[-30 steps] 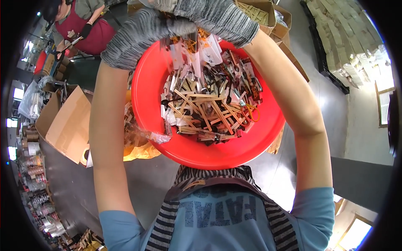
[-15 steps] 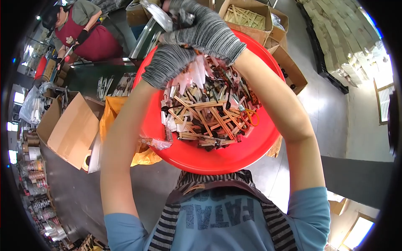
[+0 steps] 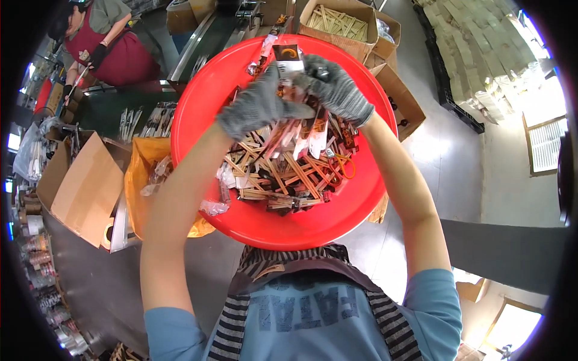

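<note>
A wide red basin [image 3: 259, 231] stands before me, heaped with wooden chopsticks [image 3: 301, 174], black spoons and slim plastic-wrapped packets. Above the far half of the heap, my gloved left hand [image 3: 256, 108] and gloved right hand [image 3: 337, 90] close from both sides round a bunch of wrapped cutlery packets [image 3: 316, 135]. White and pinkish packet ends hang below the fingers; a dark printed end sticks up between the hands. Motion blurs the left hand and forearm. Orange-handled scissors [image 3: 345, 165] lie on the heap's right side.
Past the basin's far left runs a green conveyor belt [image 3: 108, 114] with packet piles, where a co-worker [image 3: 111, 45] in a maroon apron holds a tool. A chopstick-filled carton [image 3: 337, 24] stands beyond the basin. At left are a yellow sack [image 3: 141, 174] and open carton [image 3: 81, 186].
Both hands have drawn back from beyond the basin's far rim to over the heap, with the bunch of packets between them. The whole view has shifted slightly.
</note>
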Available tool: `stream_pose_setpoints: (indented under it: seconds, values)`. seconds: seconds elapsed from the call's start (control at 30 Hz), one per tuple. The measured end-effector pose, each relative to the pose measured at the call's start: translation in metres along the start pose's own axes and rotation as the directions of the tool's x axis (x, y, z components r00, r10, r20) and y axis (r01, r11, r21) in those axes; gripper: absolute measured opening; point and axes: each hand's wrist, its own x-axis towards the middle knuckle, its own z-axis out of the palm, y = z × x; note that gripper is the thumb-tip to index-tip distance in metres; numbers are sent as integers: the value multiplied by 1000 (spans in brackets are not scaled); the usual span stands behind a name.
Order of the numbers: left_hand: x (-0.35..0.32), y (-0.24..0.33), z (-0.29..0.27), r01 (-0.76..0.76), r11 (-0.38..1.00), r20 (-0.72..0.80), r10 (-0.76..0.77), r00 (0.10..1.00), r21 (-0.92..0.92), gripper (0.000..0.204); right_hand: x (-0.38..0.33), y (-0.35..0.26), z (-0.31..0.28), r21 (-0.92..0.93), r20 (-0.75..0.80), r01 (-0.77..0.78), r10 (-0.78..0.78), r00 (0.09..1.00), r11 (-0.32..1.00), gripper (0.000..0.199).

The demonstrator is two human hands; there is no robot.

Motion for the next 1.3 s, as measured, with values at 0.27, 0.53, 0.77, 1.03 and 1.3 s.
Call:
stream_pose_setpoints:
  seconds: [0.27,0.53,0.77,1.03,1.3]
  values:
    - [14,-10,32,460,741,322,-336,885,-489,52,7,-19,9,-14,41,-21,21,999,1000,27]
    - [12,-20,20,527,845,270,-488,830,-91,52,11,-22,37,-295,19,145,-146,989,945,30]
    - [-15,-18,-5,361,864,248,-286,926,-351,46,31,-8,36,-351,171,374,-334,927,858,18]
    - [-32,-37,-9,489,733,316,-377,871,-473,47,54,11,37,-542,260,306,-190,947,783,12]
    - [-27,-35,-19,256,955,31,-255,967,-152,64,59,6,38,-569,284,511,-429,858,645,18]
